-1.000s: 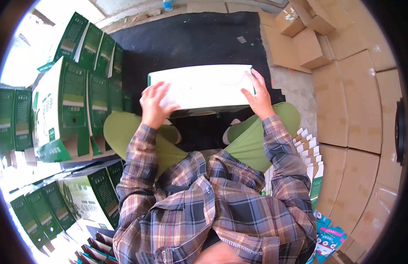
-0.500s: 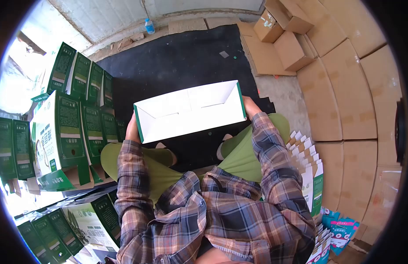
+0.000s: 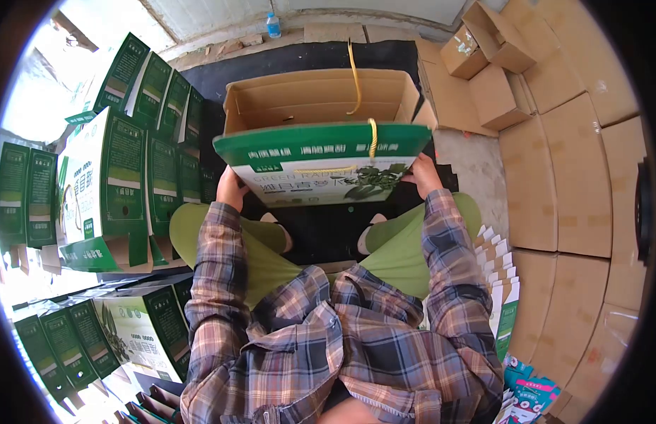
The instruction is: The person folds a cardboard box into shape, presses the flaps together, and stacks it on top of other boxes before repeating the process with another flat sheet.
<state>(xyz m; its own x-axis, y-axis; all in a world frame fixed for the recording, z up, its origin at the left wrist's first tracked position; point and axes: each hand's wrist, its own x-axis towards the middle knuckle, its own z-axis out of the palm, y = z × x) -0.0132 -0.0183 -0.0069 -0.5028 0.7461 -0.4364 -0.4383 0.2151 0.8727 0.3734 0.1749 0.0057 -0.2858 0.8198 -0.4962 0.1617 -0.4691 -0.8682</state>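
A green and white printed carton [image 3: 321, 166] is between my hands above the black mat, its brown inside facing up and its top open. A yellow rope handle [image 3: 372, 138] hangs on its near panel, and another [image 3: 355, 78] stands at the far side. My left hand [image 3: 231, 189] grips the near left lower corner. At the near right edge, my right hand [image 3: 423, 175] holds the carton with its thumb on the printed face.
Green and white cartons [image 3: 123, 184] are stacked at the left. Brown boxes [image 3: 568, 169] line the right, with open ones [image 3: 498, 92] at the back right. Flat cartons [image 3: 507, 297] stand by my right knee. A blue bottle [image 3: 273, 25] stands near the wall.
The carton has turned over: its white inner side showed before, and now its open brown inside, printed panel and yellow handles show. Both hands still hold it. The view has shifted slightly.
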